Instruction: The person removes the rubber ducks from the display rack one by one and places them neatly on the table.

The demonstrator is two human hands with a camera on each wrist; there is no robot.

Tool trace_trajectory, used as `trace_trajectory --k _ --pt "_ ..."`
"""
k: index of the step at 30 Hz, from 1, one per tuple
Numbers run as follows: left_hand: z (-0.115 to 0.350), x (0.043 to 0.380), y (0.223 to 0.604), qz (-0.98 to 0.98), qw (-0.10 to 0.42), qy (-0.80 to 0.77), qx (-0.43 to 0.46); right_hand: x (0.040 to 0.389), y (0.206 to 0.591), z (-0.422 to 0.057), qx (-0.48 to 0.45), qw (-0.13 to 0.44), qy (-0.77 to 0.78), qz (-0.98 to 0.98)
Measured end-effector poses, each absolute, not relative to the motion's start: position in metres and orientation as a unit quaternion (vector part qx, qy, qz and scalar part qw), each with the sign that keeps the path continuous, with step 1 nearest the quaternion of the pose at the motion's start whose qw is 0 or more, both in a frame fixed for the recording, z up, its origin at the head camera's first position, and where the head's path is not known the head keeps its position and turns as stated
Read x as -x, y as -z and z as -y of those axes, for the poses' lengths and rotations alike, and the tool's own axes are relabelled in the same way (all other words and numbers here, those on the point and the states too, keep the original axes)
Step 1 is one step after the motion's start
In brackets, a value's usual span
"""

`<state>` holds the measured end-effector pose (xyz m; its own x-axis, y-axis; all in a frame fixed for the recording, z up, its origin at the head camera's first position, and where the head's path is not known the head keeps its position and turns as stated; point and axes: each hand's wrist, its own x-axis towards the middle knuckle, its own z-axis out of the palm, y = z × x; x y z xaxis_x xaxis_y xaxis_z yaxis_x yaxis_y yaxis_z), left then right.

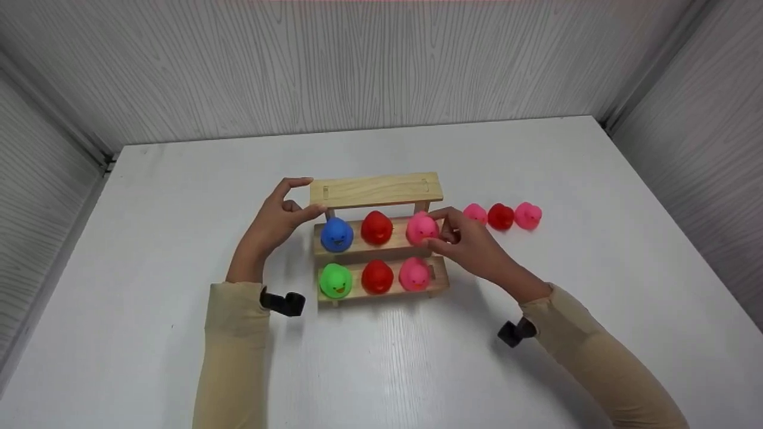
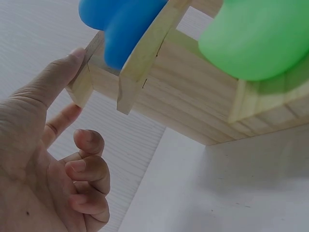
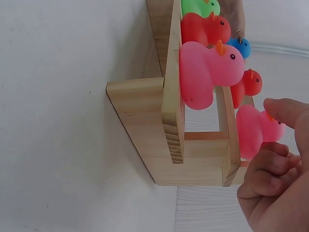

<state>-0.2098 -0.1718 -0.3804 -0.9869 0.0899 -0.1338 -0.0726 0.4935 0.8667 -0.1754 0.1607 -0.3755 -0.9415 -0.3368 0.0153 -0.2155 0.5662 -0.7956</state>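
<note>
So we had our left hand [image 1: 275, 218] pinching the wooden rack [image 1: 375, 190] by its top end, probably for steadiness, while our right hand [image 1: 477, 247] gripped the middle tier's pink duck [image 1: 421, 226] (next to a red duck [image 1: 377, 227]) between finger and thumb.

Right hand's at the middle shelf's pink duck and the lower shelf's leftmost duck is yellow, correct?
No: the leftmost duck on the lower shelf is green, not yellow, as the head view shows. The right hand is at that pink duck.
</note>
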Motion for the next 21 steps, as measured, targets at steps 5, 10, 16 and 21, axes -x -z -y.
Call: trace_trajectory --k 5,10,16,21 --pt "0.172 0.208 0.381 -0.855 0.077 -0.513 -0.014 0.174 0.371 -0.171 0.149 0.069 0.441 -0.882" --pt "0.172 0.209 0.381 -0.853 0.079 -0.516 -0.017 0.174 0.369 -0.181 0.143 0.063 0.434 -0.887" --pt "0.172 0.21 0.381 -0.855 0.08 -0.512 -0.017 0.175 0.367 -0.193 0.147 0.054 0.42 -0.894" --pt "0.172 0.21 0.379 -0.854 0.082 -0.513 -0.014 0.174 0.364 -0.203 0.155 0.044 0.406 -0.899"
